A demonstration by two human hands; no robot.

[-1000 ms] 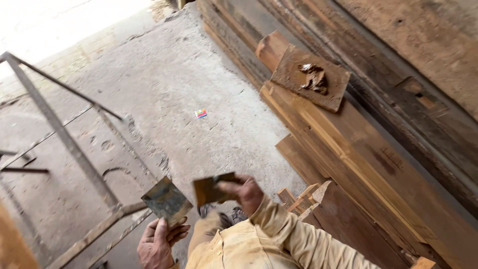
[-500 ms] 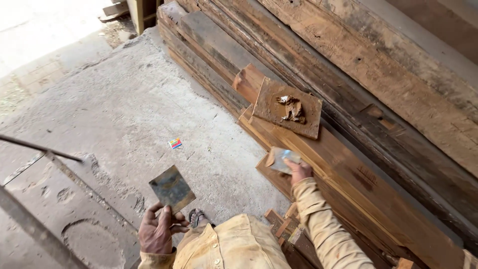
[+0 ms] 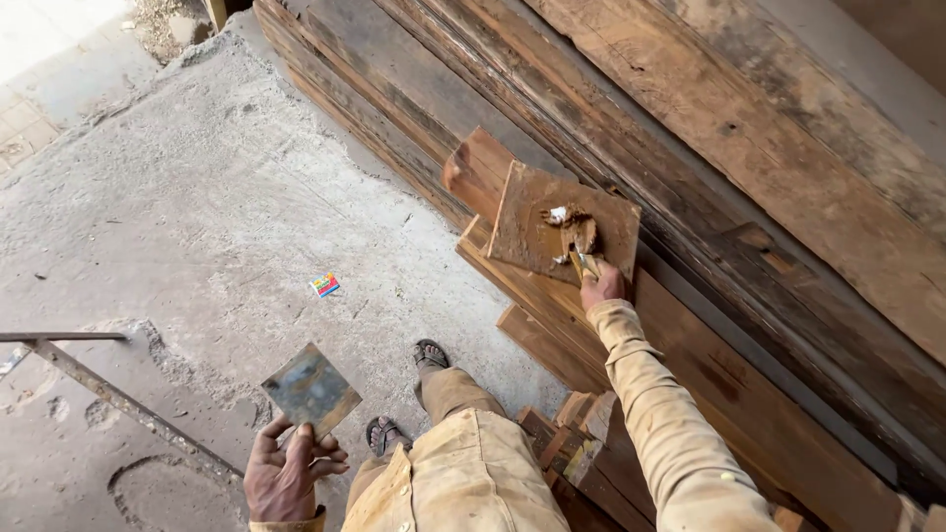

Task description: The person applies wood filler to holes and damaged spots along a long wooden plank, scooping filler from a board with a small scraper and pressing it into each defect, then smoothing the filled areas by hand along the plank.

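Two hands working apart: left hand (image 3: 286,478) is pinching a thin square rusty metal plate (image 3: 310,390) by its lower edge, likely stiff, light, sharp-edged, while right hand (image 3: 603,286) is closing on a small scraper blade (image 3: 585,262) against brown putty (image 3: 572,229) on a square wooden board (image 3: 552,222) atop stacked planks (image 3: 749,325).

Soft daylight, even, no hard shadows. Brightest far left, pale floor (image 3: 197,197) nearly washed out. Planks (image 3: 769,148) at right darker, grain crisp. Focus sharp throughout, slight wide-angle stretch at edges. No glare, no motion blur.
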